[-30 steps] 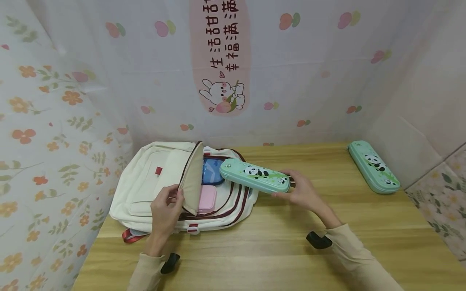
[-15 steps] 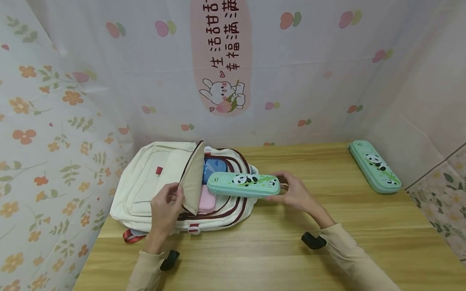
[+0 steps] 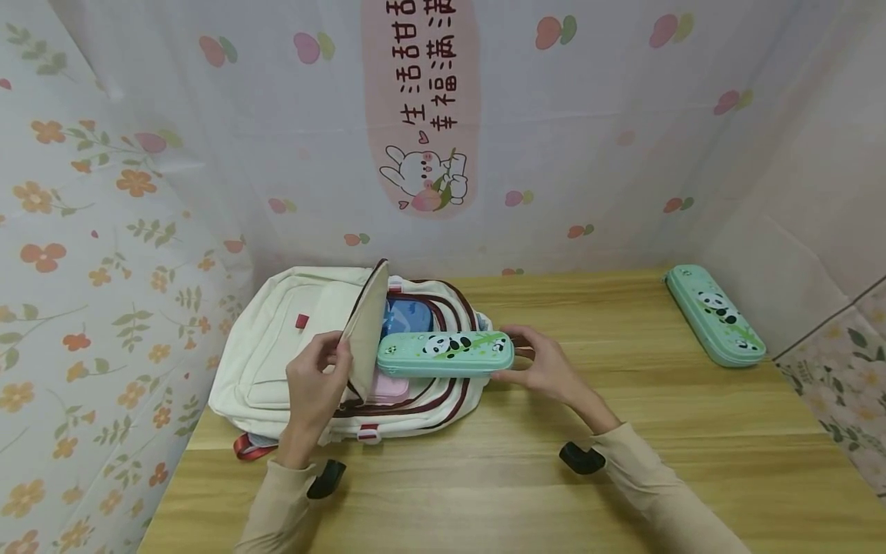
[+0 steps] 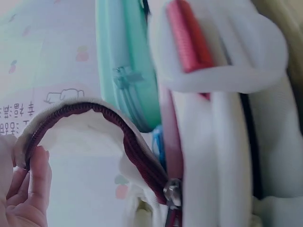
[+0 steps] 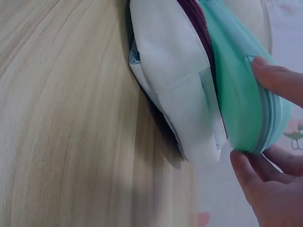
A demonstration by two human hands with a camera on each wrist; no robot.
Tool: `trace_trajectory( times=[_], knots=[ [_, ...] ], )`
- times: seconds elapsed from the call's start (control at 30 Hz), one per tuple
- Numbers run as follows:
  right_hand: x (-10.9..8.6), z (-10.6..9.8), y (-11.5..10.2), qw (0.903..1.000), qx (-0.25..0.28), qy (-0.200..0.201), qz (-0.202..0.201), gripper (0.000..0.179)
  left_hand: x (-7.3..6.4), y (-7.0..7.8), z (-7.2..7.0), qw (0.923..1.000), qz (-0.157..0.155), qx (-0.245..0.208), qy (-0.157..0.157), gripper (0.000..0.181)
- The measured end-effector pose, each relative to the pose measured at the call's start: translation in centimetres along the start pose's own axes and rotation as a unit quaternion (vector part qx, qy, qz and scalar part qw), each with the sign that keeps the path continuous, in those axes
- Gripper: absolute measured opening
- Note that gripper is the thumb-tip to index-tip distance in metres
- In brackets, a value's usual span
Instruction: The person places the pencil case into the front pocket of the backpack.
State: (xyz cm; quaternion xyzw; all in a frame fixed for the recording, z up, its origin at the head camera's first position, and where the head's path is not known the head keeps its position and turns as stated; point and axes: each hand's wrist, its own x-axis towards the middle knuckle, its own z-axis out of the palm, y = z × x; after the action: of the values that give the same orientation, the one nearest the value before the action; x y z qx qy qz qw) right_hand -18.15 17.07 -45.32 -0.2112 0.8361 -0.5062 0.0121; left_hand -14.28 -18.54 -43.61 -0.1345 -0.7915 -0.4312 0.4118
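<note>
A cream backpack (image 3: 277, 346) with dark red zips lies on the table, its front pocket unzipped. My left hand (image 3: 317, 381) pinches the edge of the pocket flap (image 3: 368, 331) and holds it raised; the left wrist view shows the flap's zip (image 4: 85, 106) arched beside the fingers. My right hand (image 3: 543, 365) grips one end of a mint green panda pencil case (image 3: 446, 354), thumb on one side and fingers on the other. The case lies level over the pocket, its far end close to the flap. Under it show a blue patterned item (image 3: 408, 317) and a pink box (image 3: 388, 388), both partly covered.
A second mint panda pencil case (image 3: 716, 315) lies at the table's right rear. Printed curtains stand behind and to the left. The wooden table (image 3: 484, 492) stretches in front of the backpack. A red strap loop (image 3: 252, 448) sticks out at the backpack's lower left.
My right hand has carried the pencil case leftward from the backpack's right side, levelling it, until its far end is by the flap. My left hand keeps holding the flap in nearly the same place.
</note>
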Motion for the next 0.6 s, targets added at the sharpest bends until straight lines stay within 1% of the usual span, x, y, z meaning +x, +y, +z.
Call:
trace_trajectory(
  times=[0.13, 0.2, 0.27, 0.37, 0.6],
  knots=[
    [0.1, 0.4, 0.0, 0.9991, 0.041, -0.009, -0.001, 0.070, 0.9, 0.5, 0.0, 0.9998, 0.001, -0.018, 0.005, 0.014],
    [0.2, 0.5, 0.0, 0.9982, 0.059, -0.013, -0.001, 0.069, 1.4, 0.8, 0.0, 0.9996, 0.000, -0.029, -0.003, 0.014],
    [0.4, 0.7, -0.1, 0.9976, 0.067, -0.016, -0.004, 0.067, 1.8, 1.1, 0.1, 0.9993, 0.002, -0.035, -0.014, 0.014],
    [0.7, 1.1, -0.2, 0.9975, 0.068, -0.016, -0.008, 0.065, 2.1, 1.4, 0.1, 0.9989, 0.006, -0.039, -0.026, 0.014],
    [1.3, 1.9, -0.7, 0.9989, 0.047, -0.003, 0.003, 0.064, 2.7, 1.9, 0.2, 0.9990, 0.005, -0.032, -0.032, 0.013]
  ],
)
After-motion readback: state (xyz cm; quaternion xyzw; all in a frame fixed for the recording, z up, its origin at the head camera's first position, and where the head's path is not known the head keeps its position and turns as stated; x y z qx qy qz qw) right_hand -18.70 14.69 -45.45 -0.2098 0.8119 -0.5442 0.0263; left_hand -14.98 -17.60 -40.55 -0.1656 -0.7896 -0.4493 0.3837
